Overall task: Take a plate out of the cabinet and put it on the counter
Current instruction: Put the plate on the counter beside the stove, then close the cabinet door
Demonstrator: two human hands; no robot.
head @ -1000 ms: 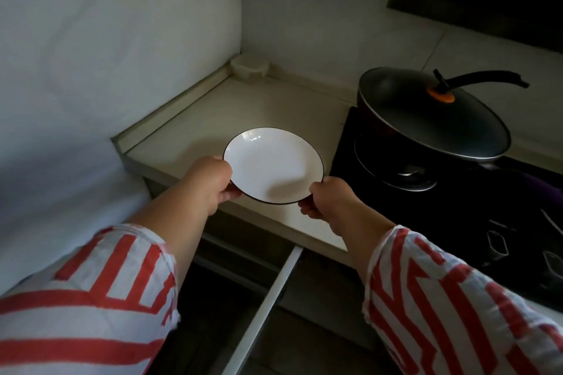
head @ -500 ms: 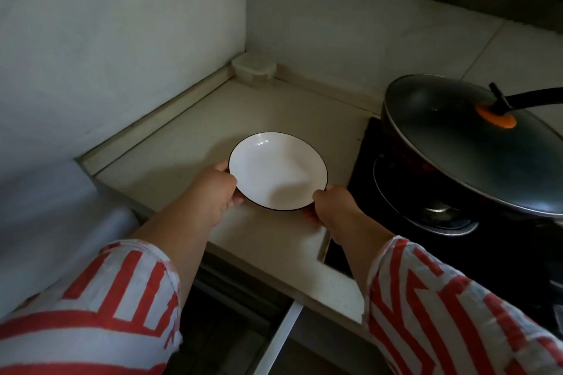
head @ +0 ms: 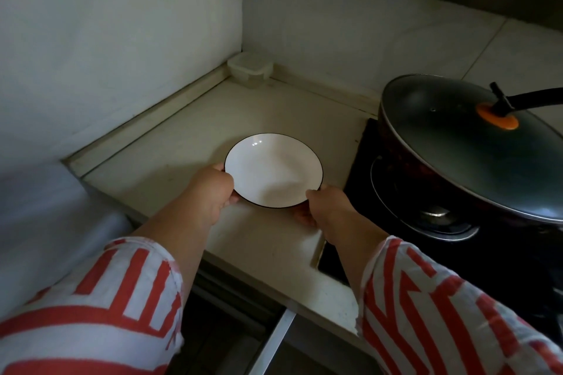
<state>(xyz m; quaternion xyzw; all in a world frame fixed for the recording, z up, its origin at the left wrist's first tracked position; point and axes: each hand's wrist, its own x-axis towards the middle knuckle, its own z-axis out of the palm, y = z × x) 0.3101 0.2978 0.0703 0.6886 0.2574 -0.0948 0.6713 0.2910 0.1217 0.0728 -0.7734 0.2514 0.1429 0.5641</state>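
A white plate (head: 272, 170) with a thin dark rim is over the pale counter (head: 189, 143), level, low above it or touching it; I cannot tell which. My left hand (head: 210, 189) grips its left edge. My right hand (head: 323, 204) grips its near right edge, fingers under the rim. Both forearms reach in from the bottom in red-and-white striped sleeves. Below the counter's front edge the cabinet (head: 231, 313) is dark, with a pale rail (head: 271, 344) sticking out.
A black stove (head: 365, 167) lies right of the plate, bearing a dark pan with a glass lid (head: 466, 143), orange knob and long black handle. A small lidded plastic box (head: 249, 68) sits in the back corner. White walls close off the left and back.
Both hands have carried the plate forward from the counter's front edge to over its middle, and lower. The view has moved closer to the counter.
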